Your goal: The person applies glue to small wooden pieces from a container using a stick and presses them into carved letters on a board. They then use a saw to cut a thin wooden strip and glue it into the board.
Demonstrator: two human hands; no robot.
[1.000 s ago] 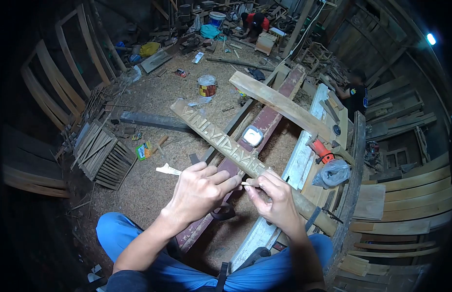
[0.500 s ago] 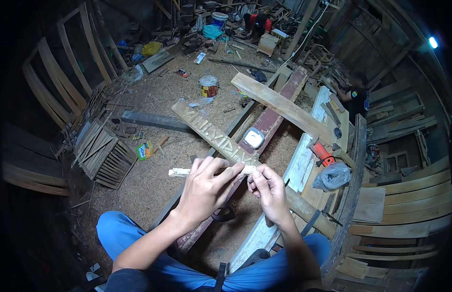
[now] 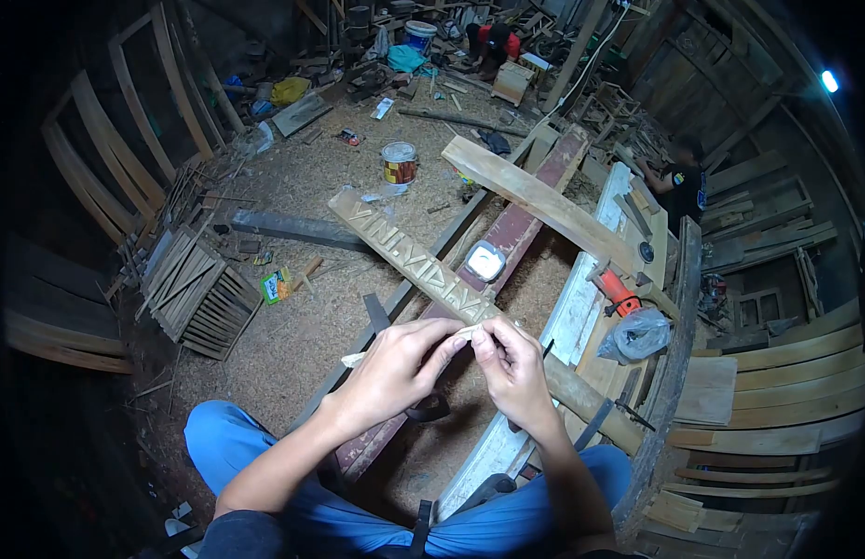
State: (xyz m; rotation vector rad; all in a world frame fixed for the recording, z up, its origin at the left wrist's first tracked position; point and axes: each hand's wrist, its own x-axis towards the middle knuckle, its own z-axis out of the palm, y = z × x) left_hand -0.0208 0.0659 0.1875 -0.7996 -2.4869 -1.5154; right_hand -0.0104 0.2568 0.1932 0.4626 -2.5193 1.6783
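Between my two hands is a narrow pale strip (image 3: 352, 360) with a rough edge, whose material I cannot tell. My left hand (image 3: 400, 365) is closed over its middle, and one end sticks out to the left. Thumb and fingers of my right hand (image 3: 512, 365) pinch the other end, close to the left fingertips. Just beyond my hands lies a wooden board (image 3: 409, 258) with carved raised letters, its near end beside my fingers. It rests across a dark red beam (image 3: 516, 228). A small container with white contents (image 3: 484, 263) stands on the beam by the board.
A bare plank (image 3: 544, 200) crosses the beam farther off. On the right are an orange power tool (image 3: 619, 291), a clear plastic bag (image 3: 637, 335) and a white-painted board (image 3: 567, 317). A paint can (image 3: 399, 163) stands on the sawdust-covered floor. Two people work farther back.
My left hand has turned and shifted slightly down. The strip has tilted, its left end now lower and nearer me, and the hands have come closer together.
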